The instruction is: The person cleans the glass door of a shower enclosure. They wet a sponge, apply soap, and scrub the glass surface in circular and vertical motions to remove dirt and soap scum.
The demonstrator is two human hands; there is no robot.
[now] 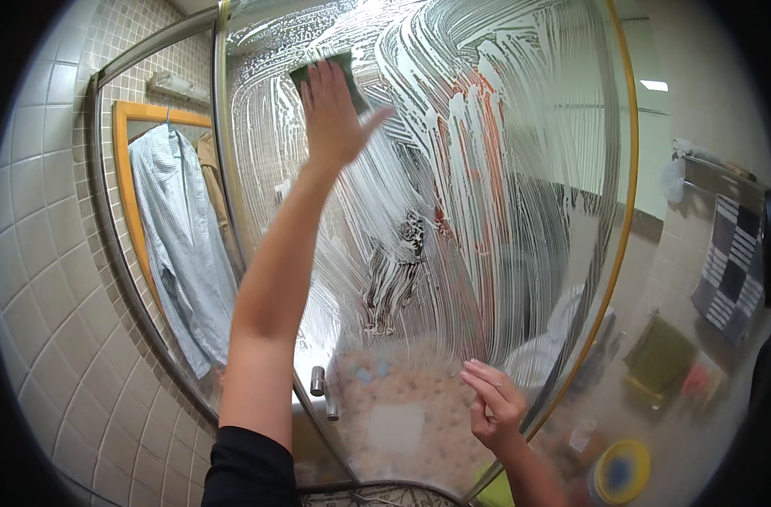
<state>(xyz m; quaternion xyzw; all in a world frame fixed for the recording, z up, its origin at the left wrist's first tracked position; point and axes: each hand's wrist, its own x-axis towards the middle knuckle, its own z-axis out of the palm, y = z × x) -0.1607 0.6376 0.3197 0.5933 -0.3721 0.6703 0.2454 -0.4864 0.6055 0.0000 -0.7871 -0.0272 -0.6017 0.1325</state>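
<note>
My left hand (328, 120) is stretched up with its palm against a glass shower panel (392, 469). Under its fingers a dark green scouring pad (358, 95) is pressed flat to the glass. White soap streaks (423, 38) run in curves and long lines over the upper and middle glass; the lower part looks hazy with fewer streaks. Lower right, my right hand (501, 405) is close to the panel, fingers loosely bent, with nothing visible in it. Whether its fingertips touch the glass, I cannot tell.
A metal door handle (318, 381) is at lower left of the panel. Behind glass on the left hangs a striped shirt (176, 241). A yellow-rimmed container (621, 472) stands lower right. A checked towel (731, 269) and a green cloth item (661, 355) hang at right.
</note>
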